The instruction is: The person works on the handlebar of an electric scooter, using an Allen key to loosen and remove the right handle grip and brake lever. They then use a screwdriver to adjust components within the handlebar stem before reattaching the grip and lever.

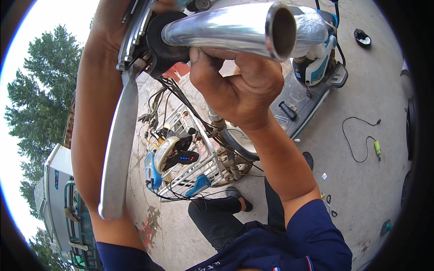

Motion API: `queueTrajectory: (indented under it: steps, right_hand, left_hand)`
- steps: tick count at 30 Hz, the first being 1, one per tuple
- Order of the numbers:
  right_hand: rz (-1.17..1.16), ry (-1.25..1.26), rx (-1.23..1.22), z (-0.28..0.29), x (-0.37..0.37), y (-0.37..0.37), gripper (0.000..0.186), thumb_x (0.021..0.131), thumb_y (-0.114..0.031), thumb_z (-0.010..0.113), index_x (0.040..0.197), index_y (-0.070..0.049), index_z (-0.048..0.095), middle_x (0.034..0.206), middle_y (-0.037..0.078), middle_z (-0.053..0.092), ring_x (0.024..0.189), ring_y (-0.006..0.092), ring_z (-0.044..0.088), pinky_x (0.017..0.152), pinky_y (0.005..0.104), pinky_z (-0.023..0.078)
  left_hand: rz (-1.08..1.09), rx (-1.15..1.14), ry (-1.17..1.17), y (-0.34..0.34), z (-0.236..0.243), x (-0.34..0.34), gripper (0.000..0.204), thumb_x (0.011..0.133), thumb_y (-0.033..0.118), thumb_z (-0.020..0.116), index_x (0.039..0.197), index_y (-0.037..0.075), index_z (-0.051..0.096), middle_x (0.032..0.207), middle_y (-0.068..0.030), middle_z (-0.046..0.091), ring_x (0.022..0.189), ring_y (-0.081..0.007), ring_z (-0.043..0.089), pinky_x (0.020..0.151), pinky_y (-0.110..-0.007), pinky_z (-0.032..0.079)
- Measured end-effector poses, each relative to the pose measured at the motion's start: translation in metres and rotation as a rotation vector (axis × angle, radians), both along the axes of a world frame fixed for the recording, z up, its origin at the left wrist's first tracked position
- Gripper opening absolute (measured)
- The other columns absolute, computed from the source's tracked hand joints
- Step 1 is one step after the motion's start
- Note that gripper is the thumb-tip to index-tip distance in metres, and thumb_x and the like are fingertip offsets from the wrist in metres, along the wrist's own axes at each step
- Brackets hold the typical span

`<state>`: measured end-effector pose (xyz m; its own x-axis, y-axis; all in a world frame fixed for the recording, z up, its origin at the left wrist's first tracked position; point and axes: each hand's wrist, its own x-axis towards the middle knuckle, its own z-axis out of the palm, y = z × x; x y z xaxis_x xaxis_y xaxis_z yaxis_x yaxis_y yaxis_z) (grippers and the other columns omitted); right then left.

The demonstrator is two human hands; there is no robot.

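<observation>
A shiny metal handlebar tube point(221, 29) crosses the top of the view, its open end toward me. It comes out of a black collar point(165, 43), beside which a grey brake lever point(120, 149) hangs down. My right hand point(239, 86) is closed against the underside of the tube. Its thumb tip is by the collar; the other fingers curl behind the tube, hiding whatever they pinch. Past the lever assembly my left arm reaches up, and only a blurred bit of my left hand point(165, 5) shows at the top edge. Its grip is hidden.
Below are a white wire basket point(205, 156), loose cables point(174, 88), a headlight unit point(169, 153) with lit dots, and a blue meter point(152, 170). A scooter point(312, 74) stands at the right. A cord with a green handle point(377, 148) and scissors point(331, 206) lie on the ground.
</observation>
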<state>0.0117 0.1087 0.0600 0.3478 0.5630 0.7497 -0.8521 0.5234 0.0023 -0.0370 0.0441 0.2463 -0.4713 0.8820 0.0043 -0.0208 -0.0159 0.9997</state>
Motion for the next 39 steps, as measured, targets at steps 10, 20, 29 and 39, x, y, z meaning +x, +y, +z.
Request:
queueTrajectory:
  steps: [10,20,29,39]
  right_hand:
    - [-0.045,-0.015,-0.001,-0.006,-0.004,0.009,0.015,0.075,0.001,0.076,0.084,-0.006,0.065,0.063,0.002,0.057,0.055,0.0148,0.058,0.053,0.0267,0.046]
    - [-0.047,-0.034,-0.001,-0.006,-0.004,0.008,0.015,0.075,0.000,0.075,0.083,-0.007,0.064,0.063,0.003,0.057,0.054,0.0167,0.058,0.053,0.0289,0.047]
    - [-0.172,-0.106,0.001,-0.005,-0.001,0.008,0.016,0.071,-0.002,0.076,0.079,-0.009,0.063,0.066,0.003,0.058,0.054,0.0197,0.058,0.054,0.0304,0.047]
    - [-0.185,-0.086,0.003,-0.006,-0.001,0.010,0.016,0.072,-0.002,0.076,0.082,-0.009,0.064,0.067,0.003,0.058,0.055,0.0203,0.058,0.054,0.0313,0.048]
  left_hand:
    - [-0.031,-0.092,-0.173,0.005,-0.006,0.001,0.043,0.101,0.034,0.044,0.092,-0.003,0.062,0.075,-0.0175,0.070,0.055,-0.0243,0.068,0.048,-0.033,0.060]
    - [-0.031,0.019,0.015,0.010,-0.006,-0.011,0.039,0.101,0.032,0.045,0.096,-0.003,0.061,0.079,-0.0164,0.071,0.054,-0.0206,0.066,0.046,-0.029,0.059]
    - [0.035,-0.032,0.021,0.009,-0.003,-0.009,0.033,0.099,0.030,0.049,0.094,0.000,0.063,0.078,-0.0148,0.072,0.052,-0.0198,0.065,0.043,-0.029,0.057]
    - [0.080,-0.019,0.024,0.011,-0.005,-0.006,0.033,0.098,0.030,0.050,0.096,0.000,0.064,0.076,-0.0155,0.071,0.050,-0.0202,0.065,0.041,-0.029,0.056]
